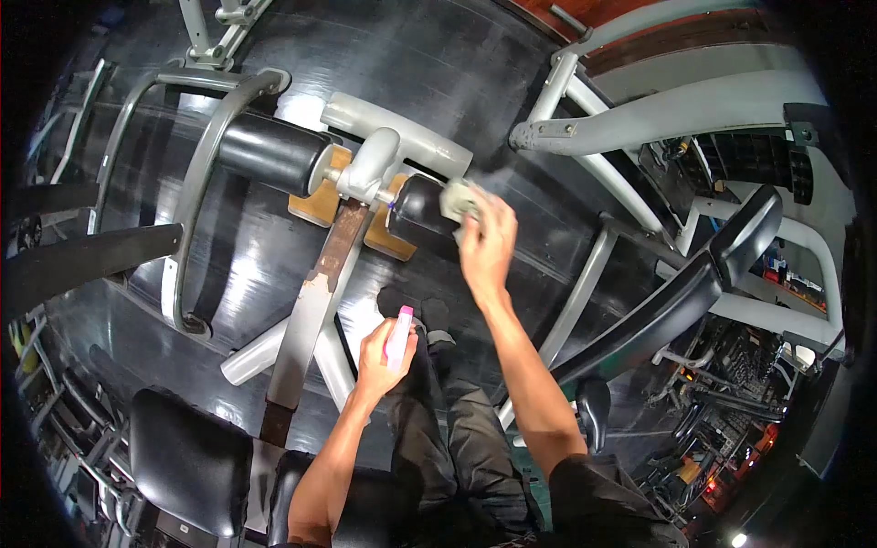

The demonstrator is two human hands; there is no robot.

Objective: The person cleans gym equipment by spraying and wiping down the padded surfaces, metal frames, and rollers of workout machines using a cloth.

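My right hand (491,239) grips a crumpled, pale cloth (459,198) and presses it against the end of a black padded roller (422,203). Lower and to the left, my left hand (376,362) is wrapped round a small white and pink bottle (399,340) with a pink top. That bottle is held upright over the floor, apart from the machine. The roller sits on a grey metal post (370,164), with a matching black roller (274,151) on the post's other side. Part of the near roller is hidden behind the cloth and my right hand.
A worn grey beam (306,315) runs from the post towards a black padded seat (190,461). Curved grey bars (206,173) stand at left. On the right are a long black backrest (649,315) and a thick grey frame (658,114). Dark glossy floor (438,64) lies beneath.
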